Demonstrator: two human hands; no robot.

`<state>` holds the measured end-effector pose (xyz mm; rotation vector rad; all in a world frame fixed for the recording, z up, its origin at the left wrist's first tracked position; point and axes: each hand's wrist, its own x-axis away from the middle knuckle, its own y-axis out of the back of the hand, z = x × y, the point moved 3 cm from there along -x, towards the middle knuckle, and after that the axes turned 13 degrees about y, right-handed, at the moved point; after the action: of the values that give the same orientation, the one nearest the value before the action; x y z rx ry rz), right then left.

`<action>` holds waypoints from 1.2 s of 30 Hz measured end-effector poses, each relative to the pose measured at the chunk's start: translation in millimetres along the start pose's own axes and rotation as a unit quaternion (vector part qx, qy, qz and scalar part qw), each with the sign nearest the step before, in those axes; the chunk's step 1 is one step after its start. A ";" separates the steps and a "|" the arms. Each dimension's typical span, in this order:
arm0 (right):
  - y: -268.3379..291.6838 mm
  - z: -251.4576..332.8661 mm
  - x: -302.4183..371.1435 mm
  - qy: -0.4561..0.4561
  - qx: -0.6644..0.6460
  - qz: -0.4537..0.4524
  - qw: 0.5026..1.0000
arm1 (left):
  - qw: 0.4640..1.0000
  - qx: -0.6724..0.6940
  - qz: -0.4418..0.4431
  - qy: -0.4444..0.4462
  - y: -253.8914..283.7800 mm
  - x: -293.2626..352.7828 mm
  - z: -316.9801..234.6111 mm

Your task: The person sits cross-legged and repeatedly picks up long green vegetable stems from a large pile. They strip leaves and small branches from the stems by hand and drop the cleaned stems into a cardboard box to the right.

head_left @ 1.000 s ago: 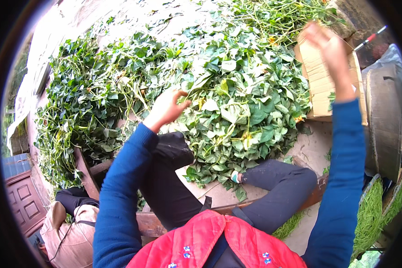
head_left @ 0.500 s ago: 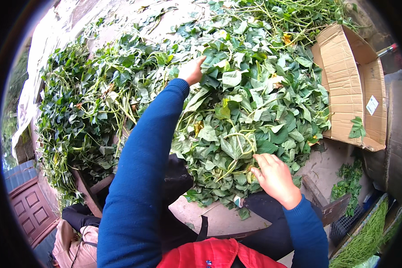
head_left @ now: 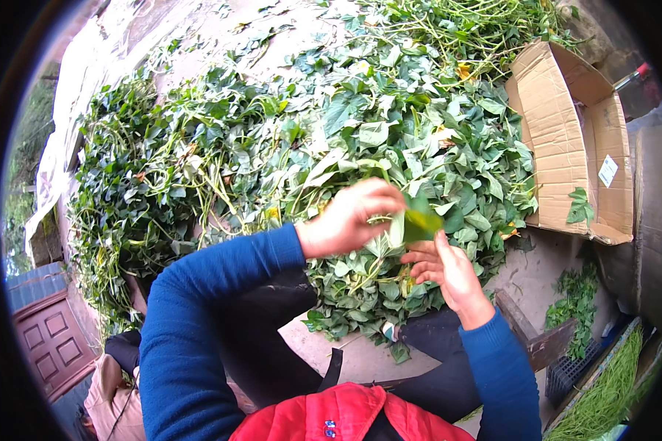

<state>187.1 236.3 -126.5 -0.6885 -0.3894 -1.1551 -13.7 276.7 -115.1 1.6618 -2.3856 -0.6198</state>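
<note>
My left hand (head_left: 354, 217) is closed around a leafy stem, held just above the big pile of cut green leaves (head_left: 375, 136). A broad green leaf (head_left: 422, 222) and a paler one stick out from the fist toward my right hand. My right hand (head_left: 450, 273) is beside them, palm turned inward. Its thumb points up at the leaf's lower edge, and its half-bent fingers are apart from the thumb. Whether the thumb touches the leaf is hard to tell. Below both hands, the near part of the pile reaches my knees.
An open cardboard box (head_left: 566, 147) lies tilted at the right of the pile, with one leaf on its flap. Thin green stems (head_left: 599, 389) fill a container at the lower right, near a dark plastic crate (head_left: 570, 367). Another person (head_left: 114, 397) is at the lower left.
My left hand has come back from the far side of the pile toward my right hand, now with a leafy stem in it. My right hand has lifted slightly and turned.
</note>
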 end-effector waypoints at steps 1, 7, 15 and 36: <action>-5.5 -0.9 2.9 -0.006 -0.097 -0.016 0.995 | 0.998 0.053 0.038 -0.016 -8.3 9.6 -20.5; -11.9 12.9 19.0 0.110 -0.262 -0.041 0.958 | 0.983 0.184 0.017 0.013 -17.4 63.8 -88.3; -11.2 29.4 58.5 0.252 -0.018 -0.104 0.962 | 0.984 0.020 -0.078 0.156 -4.7 72.9 -53.3; -29.6 38.3 101.1 0.326 0.226 -0.151 0.905 | 0.828 -0.052 -0.115 0.547 51.7 49.6 256.0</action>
<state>199.6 184.5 -27.9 0.1900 -0.1776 -1.4451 -169.8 306.9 -328.1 1.5942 -1.3008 0.1966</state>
